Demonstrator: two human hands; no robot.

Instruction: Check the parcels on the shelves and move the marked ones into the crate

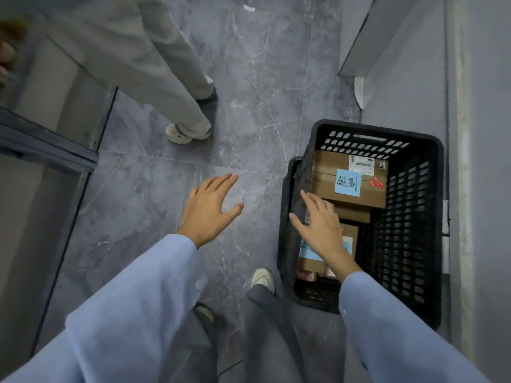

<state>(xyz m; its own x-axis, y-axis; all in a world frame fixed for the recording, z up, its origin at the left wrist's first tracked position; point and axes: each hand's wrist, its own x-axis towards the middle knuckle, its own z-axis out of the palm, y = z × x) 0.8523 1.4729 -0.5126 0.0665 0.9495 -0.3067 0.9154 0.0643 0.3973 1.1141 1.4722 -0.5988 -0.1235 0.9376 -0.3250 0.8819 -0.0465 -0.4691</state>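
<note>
A black plastic crate point(409, 244) stands on the floor at the right. Inside it lies a brown cardboard parcel point(329, 175) with a blue handwritten sticky note point(347, 182) and a shipping label. Smaller brown parcels point(351, 233) lie below it, one with a blue note partly hidden by my hand. My right hand point(320, 228) hovers over the crate's left side with fingers spread, holding nothing. My left hand point(210, 210) is spread open above the bare floor, left of the crate.
Another person's legs in grey trousers and white clogs point(188, 131) stand ahead on the grey marble floor. A shelf frame point(47, 145) runs along the left. A wall and white edge point(459, 134) close in behind the crate. My own shoe point(264, 277) is beside the crate.
</note>
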